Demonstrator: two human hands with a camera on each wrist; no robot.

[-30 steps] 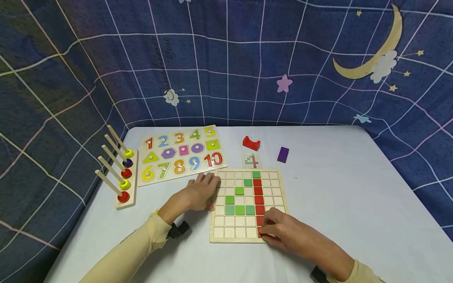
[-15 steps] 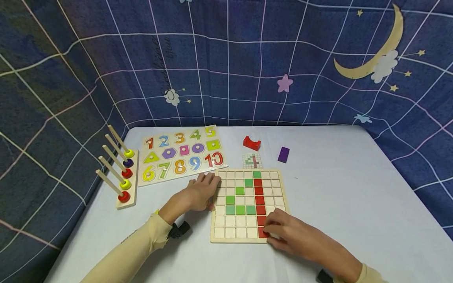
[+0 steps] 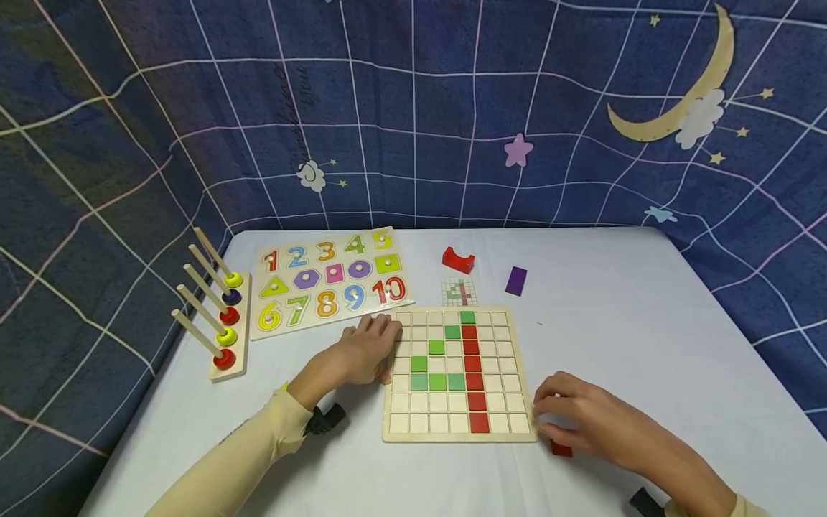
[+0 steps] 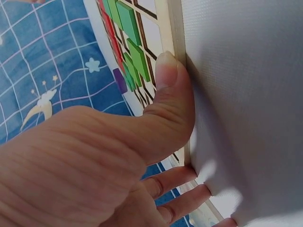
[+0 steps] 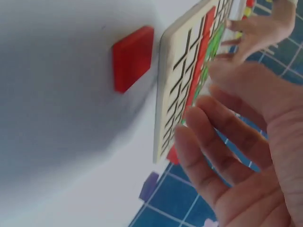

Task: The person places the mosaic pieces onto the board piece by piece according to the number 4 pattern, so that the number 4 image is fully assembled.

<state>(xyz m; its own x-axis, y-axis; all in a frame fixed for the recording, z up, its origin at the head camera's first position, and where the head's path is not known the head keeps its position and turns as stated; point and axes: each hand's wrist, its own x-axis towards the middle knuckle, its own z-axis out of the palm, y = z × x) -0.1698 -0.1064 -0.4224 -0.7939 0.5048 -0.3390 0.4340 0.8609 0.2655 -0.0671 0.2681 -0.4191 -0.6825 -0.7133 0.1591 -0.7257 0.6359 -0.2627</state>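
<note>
A wooden grid board (image 3: 439,424) lies on the white table, with a column of red square tiles (image 3: 474,364) and several green tiles (image 3: 437,382) in its cells. My left hand (image 3: 365,352) rests at the board's left edge; in the left wrist view its thumb (image 4: 173,90) touches the rim and the other fingertips reach down to the table. To the right of the board hovers my right hand (image 3: 584,413), fingers loosely bent and nothing between them. A loose red tile (image 5: 133,59) lies on the table by the board, partly hidden under that hand in the head view.
Behind the board lie a small pattern card (image 3: 459,292), a red arch-shaped block (image 3: 458,260) and a purple block (image 3: 515,281). A number puzzle board (image 3: 304,248) sits at the back left, beside a peg stand (image 3: 240,352) with coloured rings.
My right hand has let go of the red tile in the column's bottom cell and moved right, off the board, to the loose red tile. The left hand has stayed put.
</note>
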